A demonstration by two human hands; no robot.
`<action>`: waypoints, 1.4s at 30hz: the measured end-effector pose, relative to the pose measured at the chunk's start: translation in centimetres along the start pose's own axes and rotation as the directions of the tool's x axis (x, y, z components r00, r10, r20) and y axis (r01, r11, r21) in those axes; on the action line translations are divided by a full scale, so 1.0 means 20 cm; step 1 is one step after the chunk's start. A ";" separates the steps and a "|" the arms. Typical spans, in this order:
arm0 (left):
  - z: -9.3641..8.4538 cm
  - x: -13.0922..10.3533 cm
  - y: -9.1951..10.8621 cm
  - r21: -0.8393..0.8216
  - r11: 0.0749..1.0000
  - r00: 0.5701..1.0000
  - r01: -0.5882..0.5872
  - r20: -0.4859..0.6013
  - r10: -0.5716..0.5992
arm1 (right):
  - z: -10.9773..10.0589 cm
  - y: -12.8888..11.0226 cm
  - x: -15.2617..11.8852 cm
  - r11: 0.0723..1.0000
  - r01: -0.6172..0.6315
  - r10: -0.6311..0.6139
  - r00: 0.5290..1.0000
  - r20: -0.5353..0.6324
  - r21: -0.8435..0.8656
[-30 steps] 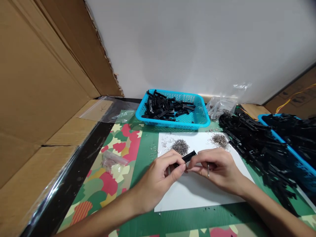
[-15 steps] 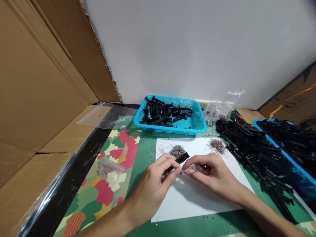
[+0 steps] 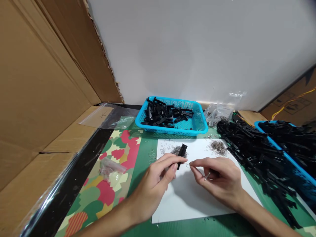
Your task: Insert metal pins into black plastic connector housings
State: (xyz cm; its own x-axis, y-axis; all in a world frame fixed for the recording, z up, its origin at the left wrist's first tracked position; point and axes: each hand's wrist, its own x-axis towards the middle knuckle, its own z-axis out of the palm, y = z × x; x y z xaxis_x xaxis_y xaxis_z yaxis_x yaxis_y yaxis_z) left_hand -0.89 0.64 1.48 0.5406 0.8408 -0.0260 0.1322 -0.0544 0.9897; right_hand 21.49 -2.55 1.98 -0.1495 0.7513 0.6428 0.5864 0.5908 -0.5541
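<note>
My left hand (image 3: 156, 182) grips a narrow black plastic part (image 3: 182, 152) between thumb and fingers, its far end pointing up and away over the white paper (image 3: 180, 205). Just to the right, my right hand (image 3: 221, 176) is closed, thumb and forefinger pinched together. A thin metal rod (image 3: 207, 176) sticks out from under its curled fingers. Whatever tiny piece is at those fingertips is too small to name. Behind the black part lies a pile of small wiry metal pieces (image 3: 175, 150), partly covered by it. A second metal pile (image 3: 217, 148) rests at the paper's far right.
A blue basket (image 3: 170, 131) of black parts stands at the back. On the right, loose black parts (image 3: 254, 154) are heaped beside another blue basket (image 3: 291, 161). Clear plastic bags (image 3: 218, 113) sit behind, and a small bag (image 3: 112, 168) lies left. Cardboard (image 3: 44, 82) walls the left side.
The black part has turned more upright in my left hand. My right hand has drawn back slightly to the right, leaving a small gap between the two hands.
</note>
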 end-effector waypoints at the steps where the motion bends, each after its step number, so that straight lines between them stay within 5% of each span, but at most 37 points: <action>1: 0.00 0.00 -0.01 -0.031 1.000 1.000 0.005 -0.007 -0.006 | 0.00 0.00 -0.01 0.998 0.045 -0.046 0.999 -0.027 -0.037; 9: 0.02 0.02 -0.01 -0.374 0.927 0.997 0.004 -0.071 -0.033 | 0.00 -0.01 -0.03 0.968 0.249 -0.246 0.967 0.063 -0.045; 23: 0.05 0.02 0.03 -0.334 0.939 0.981 -0.084 -0.194 0.018 | -0.03 0.00 -0.06 0.940 0.340 -0.340 0.921 0.190 0.029; 36: 0.03 0.02 0.02 -0.274 0.962 0.986 -0.007 -0.161 -0.039 | 0.00 0.01 -0.06 0.944 0.322 -0.329 0.923 0.197 0.069; 42: 0.03 0.04 0.02 -0.379 0.914 0.988 0.142 -0.005 -0.155 | -0.03 0.02 -0.06 0.935 0.355 -0.332 0.888 0.319 -0.014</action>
State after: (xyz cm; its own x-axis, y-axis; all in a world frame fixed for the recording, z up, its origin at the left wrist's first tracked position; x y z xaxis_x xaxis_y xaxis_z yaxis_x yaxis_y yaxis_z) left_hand 0.08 0.96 1.79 0.5093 0.8418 -0.1788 -0.1175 0.2739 0.9546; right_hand 22.48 -3.48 1.29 -0.5812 0.5646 0.5861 0.5062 0.8147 -0.2828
